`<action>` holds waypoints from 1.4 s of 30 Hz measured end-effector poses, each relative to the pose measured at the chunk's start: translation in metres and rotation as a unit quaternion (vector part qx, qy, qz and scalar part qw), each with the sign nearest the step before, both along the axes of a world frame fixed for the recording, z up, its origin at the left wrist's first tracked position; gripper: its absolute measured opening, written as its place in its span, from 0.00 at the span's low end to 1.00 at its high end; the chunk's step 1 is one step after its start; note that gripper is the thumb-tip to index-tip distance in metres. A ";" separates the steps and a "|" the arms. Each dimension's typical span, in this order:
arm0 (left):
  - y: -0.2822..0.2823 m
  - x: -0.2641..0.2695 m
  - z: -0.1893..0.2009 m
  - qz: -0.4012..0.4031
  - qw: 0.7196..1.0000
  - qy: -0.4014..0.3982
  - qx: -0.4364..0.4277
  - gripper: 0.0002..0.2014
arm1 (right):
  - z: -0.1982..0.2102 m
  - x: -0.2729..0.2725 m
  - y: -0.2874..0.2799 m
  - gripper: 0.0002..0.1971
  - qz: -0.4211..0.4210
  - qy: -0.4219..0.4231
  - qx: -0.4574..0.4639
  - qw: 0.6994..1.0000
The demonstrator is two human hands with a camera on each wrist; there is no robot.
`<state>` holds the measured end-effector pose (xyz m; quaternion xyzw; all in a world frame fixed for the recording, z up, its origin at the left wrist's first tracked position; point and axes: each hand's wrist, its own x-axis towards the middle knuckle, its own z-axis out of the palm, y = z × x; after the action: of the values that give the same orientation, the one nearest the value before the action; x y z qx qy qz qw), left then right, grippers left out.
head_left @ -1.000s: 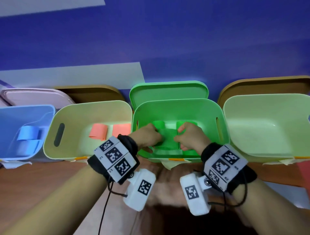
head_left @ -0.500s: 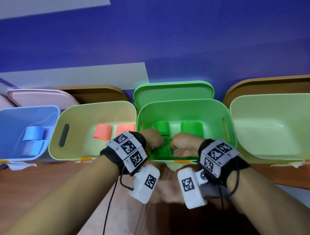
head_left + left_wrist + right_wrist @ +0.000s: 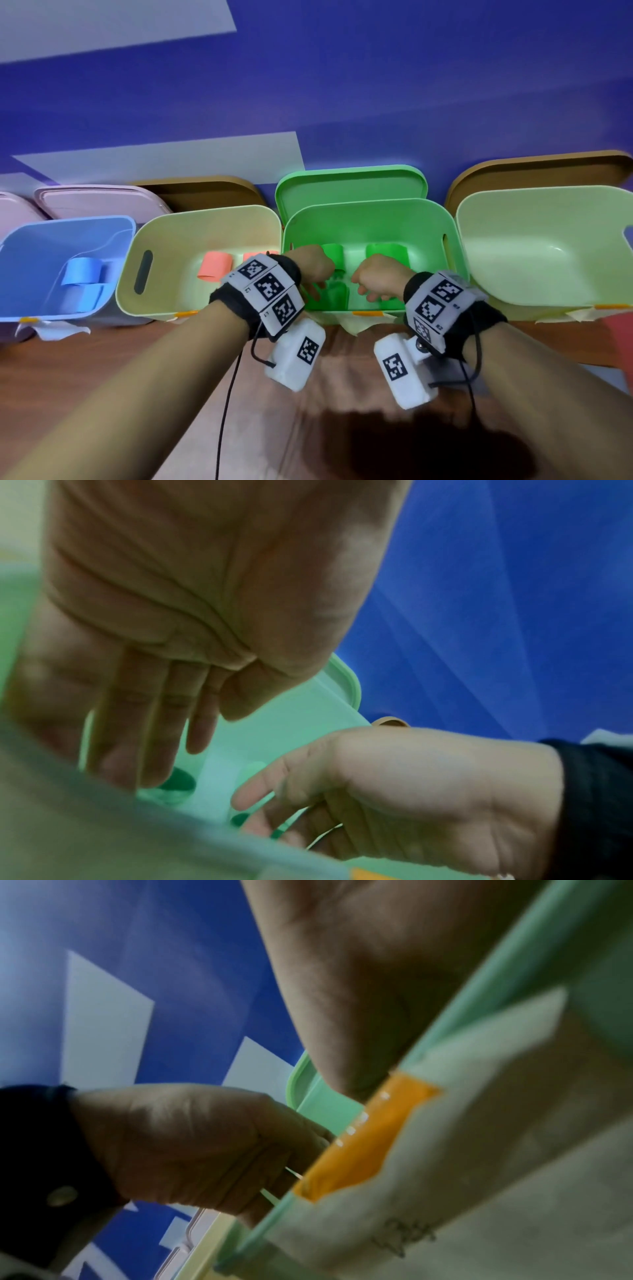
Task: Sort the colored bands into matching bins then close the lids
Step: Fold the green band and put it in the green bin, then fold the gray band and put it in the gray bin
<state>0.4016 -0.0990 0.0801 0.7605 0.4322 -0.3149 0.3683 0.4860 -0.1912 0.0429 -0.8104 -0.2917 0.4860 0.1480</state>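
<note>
Both your hands are down inside the green bin, at about 12 o'clock from you. Your left hand has its fingers hanging fairly straight and apart, with nothing plainly held. Your right hand sits just beside it with loosely bent fingers over a green band near the bin's front wall; whether it pinches that band, I cannot tell.

Progress looks well on. Green bands lie in the green bin. Orange bands lie in the pale yellow bin at 11 o'clock. Blue bands lie in the blue bin at 10 o'clock. The pale bin at 1 o'clock shows nothing inside it.

No loose bands show on the surface, so sorting may be nearly finished. What remains, as I judge it, is the lids: the green lid stands propped behind its bin, and no bin in view is shut yet.
</note>
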 end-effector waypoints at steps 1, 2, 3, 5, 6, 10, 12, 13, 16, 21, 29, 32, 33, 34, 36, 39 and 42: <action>0.001 -0.002 0.002 -0.021 1.000 -0.003 0.003 0.16 | 0.003 0.001 -0.003 0.15 0.011 -0.031 0.009 0.999; 0.000 -0.004 0.004 -0.045 0.998 -0.026 0.027 0.15 | 0.006 0.001 -0.007 0.15 0.014 -0.058 0.024 0.998; -0.001 -0.006 0.007 -0.070 0.995 -0.039 0.055 0.15 | 0.010 0.001 -0.012 0.16 0.006 -0.078 0.045 0.996; -0.008 -0.011 0.016 -0.120 0.984 -0.063 0.120 0.15 | 0.018 -0.001 -0.021 0.16 0.000 -0.125 0.082 0.989; -0.012 -0.013 0.019 -0.141 0.974 -0.078 0.158 0.15 | 0.022 -0.003 -0.026 0.15 0.003 -0.150 0.094 0.984; -0.031 -0.021 0.029 -0.161 0.942 -0.136 0.262 0.14 | 0.036 -0.012 -0.050 0.14 0.036 -0.244 0.134 0.960; -0.044 -0.023 0.034 -0.161 0.930 -0.156 0.292 0.14 | 0.041 -0.016 -0.065 0.13 0.041 -0.272 0.150 0.950; -0.052 -0.023 0.036 -0.161 0.924 -0.166 0.305 0.14 | 0.044 -0.018 -0.074 0.13 0.039 -0.287 0.160 0.944; -0.073 -0.024 0.039 -0.154 0.908 -0.223 0.318 0.14 | 0.046 -0.021 -0.101 0.14 0.034 -0.321 0.198 0.925; -0.113 -0.036 0.023 -0.128 0.876 -0.393 0.246 0.12 | 0.028 -0.023 -0.161 0.14 0.003 -0.348 0.255 0.902; -0.152 -0.047 -0.056 -0.370 0.857 -0.290 0.213 0.13 | -0.048 -0.015 -0.245 0.18 -0.069 -0.364 0.148 0.917; -0.157 -0.047 -0.080 -0.341 0.883 -0.229 0.227 0.17 | -0.068 -0.010 -0.263 0.20 -0.158 -0.360 0.097 0.914; -0.159 -0.047 -0.087 -0.305 0.897 -0.226 0.227 0.18 | -0.073 -0.008 -0.266 0.21 -0.194 -0.357 0.085 0.910; -0.162 -0.047 -0.093 -0.263 0.910 -0.228 0.225 0.19 | -0.076 -0.007 -0.270 0.23 -0.232 -0.357 0.074 0.902; -0.167 -0.046 -0.103 -0.173 0.929 -0.240 0.223 0.21 | -0.081 -0.003 -0.276 0.26 -0.309 -0.365 0.052 0.877; -0.173 -0.040 -0.117 -0.018 0.939 -0.282 0.198 0.23 | -0.090 0.006 -0.284 0.30 -0.415 -0.361 0.039 0.834; -0.178 -0.033 -0.128 0.135 0.933 -0.298 0.150 0.23 | -0.100 0.015 -0.291 0.31 -0.469 -0.344 0.021 0.814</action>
<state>0.3685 -0.2766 -0.0476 0.8001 0.4434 0.0479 0.4012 0.5005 -0.4824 -0.0573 -0.9599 0.0812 0.0413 0.2650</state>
